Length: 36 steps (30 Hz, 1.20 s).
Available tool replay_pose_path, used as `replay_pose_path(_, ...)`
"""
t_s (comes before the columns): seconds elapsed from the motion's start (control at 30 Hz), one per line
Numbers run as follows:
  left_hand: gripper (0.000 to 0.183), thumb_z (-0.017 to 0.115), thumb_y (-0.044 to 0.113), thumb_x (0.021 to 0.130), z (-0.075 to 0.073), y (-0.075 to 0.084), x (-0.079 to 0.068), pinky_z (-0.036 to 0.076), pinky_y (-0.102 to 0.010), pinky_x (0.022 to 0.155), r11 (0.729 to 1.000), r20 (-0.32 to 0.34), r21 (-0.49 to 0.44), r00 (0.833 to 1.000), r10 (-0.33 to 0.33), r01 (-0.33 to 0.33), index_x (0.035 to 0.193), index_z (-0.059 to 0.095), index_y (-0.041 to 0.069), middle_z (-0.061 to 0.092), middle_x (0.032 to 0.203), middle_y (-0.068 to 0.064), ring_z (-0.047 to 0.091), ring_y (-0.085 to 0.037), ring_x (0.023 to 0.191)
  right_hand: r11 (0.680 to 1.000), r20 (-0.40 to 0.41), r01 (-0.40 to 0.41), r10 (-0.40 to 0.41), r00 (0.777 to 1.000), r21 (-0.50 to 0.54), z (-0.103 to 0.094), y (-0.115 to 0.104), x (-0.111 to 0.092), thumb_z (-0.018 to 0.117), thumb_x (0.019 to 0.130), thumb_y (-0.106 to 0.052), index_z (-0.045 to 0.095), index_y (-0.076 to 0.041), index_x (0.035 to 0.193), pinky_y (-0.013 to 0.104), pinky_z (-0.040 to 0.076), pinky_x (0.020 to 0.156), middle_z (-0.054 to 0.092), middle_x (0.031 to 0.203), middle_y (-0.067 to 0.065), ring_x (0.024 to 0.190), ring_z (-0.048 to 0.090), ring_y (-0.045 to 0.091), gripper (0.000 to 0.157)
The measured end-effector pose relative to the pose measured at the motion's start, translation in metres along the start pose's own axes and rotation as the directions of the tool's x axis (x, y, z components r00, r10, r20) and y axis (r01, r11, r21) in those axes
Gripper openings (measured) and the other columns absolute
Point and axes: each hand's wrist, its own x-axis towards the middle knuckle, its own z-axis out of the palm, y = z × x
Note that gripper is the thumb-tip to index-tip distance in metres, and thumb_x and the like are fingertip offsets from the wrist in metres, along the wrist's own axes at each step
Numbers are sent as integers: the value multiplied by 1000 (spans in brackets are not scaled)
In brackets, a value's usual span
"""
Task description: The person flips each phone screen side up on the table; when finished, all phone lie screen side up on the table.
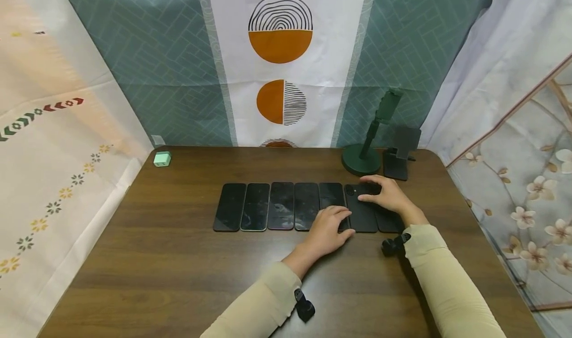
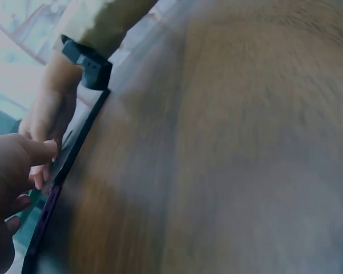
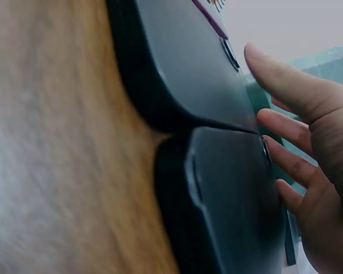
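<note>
Several dark smartphones lie side by side in one row on the table, from a black phone (image 1: 230, 207) at the left end to a dark phone (image 1: 390, 221) at the right end. My left hand (image 1: 328, 230), thumb and fingers apart, covers the lower part of the fifth phone (image 1: 331, 193) and reaches the edge of a face-down phone (image 1: 363, 219). Over that phone's top, near its camera, is my right hand (image 1: 386, 195). In the right wrist view the right hand (image 3: 320, 137) has its fingers spread above two adjoining phones (image 3: 200, 68); neither is gripped.
A dark green stand with a round base (image 1: 361, 160) is at the back right, beside a black folding stand (image 1: 396, 164). A small mint-green block (image 1: 162, 159) sits at the back left corner. Patterned cloth hangs behind the wooden table (image 1: 178, 268) and on both sides.
</note>
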Motion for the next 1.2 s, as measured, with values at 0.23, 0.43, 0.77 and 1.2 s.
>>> replay_pose_path(0.23,48,73,41,93,15,14,11,40,-34,112,999,-4,50,1000,5,-5,130,69,12,60,137,1,51,-16,132,1000,33,-18,18,999,0,-5,6,-5,85,84,-30,60,-3,139,65,37,107,61,137,21,130,52,42,67)
replay_pose_path(0.43,54,75,50,89,27,25,15,38,-32,113,990,-12,138,1000,-23,25,128,70,13,62,134,2,52,-15,130,1000,71,-8,9,997,-5,-3,13,-8,87,81,-30,58,-6,142,65,37,107,56,143,20,132,49,42,73)
replay_pose_path(0.77,60,77,56,84,31,25,21,44,-29,108,971,-65,226,996,-61,74,127,72,15,66,129,2,58,-15,124,1000,35,-3,4,999,-20,2,14,-8,86,82,-30,58,-8,142,62,37,108,56,144,19,132,49,40,70)
replay_pose_path(1.2,65,86,43,79,32,12,23,33,-40,118,990,-107,-121,991,-81,68,130,69,7,64,136,-1,57,-16,130,1000,23,-16,17,1000,-17,2,11,-10,86,83,-25,58,-5,142,65,30,112,55,144,21,135,46,43,68)
